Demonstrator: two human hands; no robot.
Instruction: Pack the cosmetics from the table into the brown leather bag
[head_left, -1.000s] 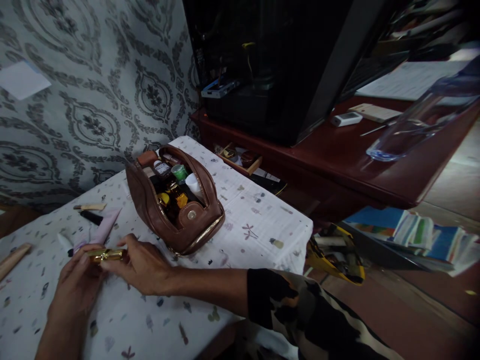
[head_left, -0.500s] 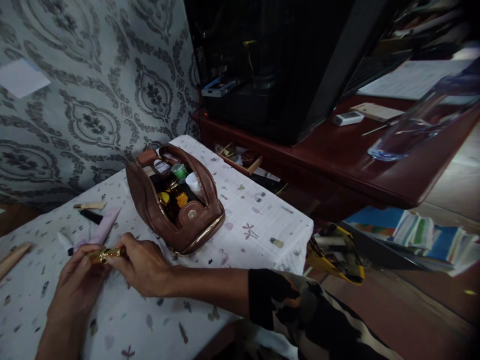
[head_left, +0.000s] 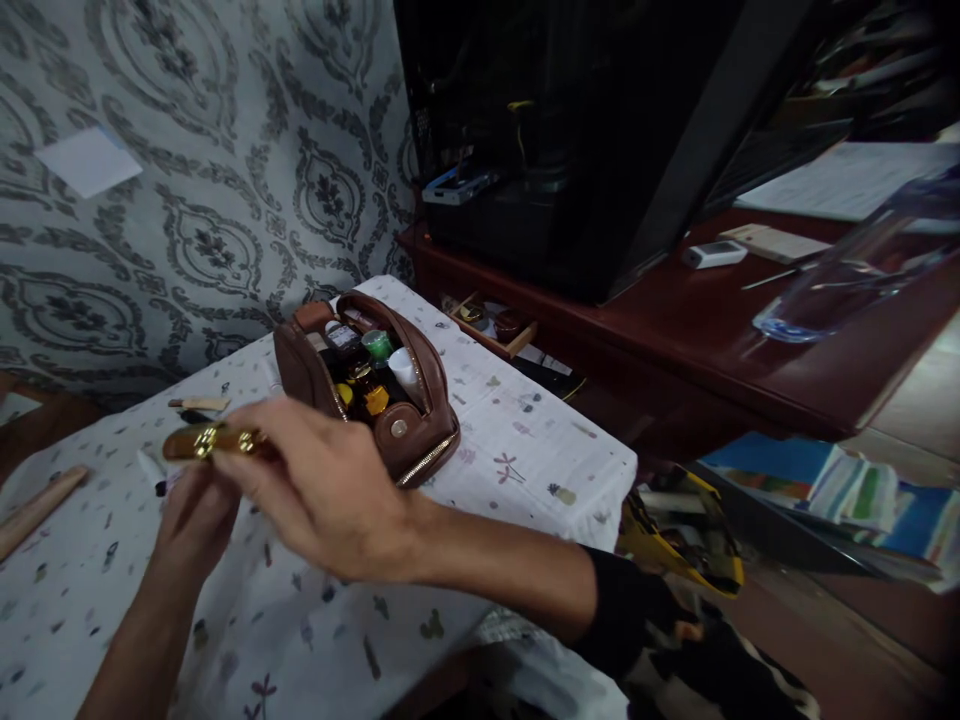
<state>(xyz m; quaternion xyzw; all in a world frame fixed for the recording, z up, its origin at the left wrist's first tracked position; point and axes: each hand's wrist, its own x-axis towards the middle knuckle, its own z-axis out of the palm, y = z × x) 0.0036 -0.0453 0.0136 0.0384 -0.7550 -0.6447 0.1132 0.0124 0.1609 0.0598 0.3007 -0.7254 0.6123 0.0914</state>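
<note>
My right hand is closed around a small amber-and-gold tube, holding it up above the table by one end. My left hand is below and behind it; its fingers are mostly hidden by my right hand, so what they do does not show. An open brown leather toiletry bag stands just beyond my right hand. Inside it are a green-capped container, a white cup-like item and amber bottles. Past my left hand lies a white tube with a dark cap, partly covered.
A white printed cloth covers the table. A wooden piece lies at the left, with a small brush-like item farther back. Right of the table are a dark red desk, a clear bottle and a yellow-edged bag.
My right hand has lifted the amber-and-gold tube up towards the camera. My left hand, whose fingers were on the tube too, now sits lower behind it. The view has shifted slightly.
</note>
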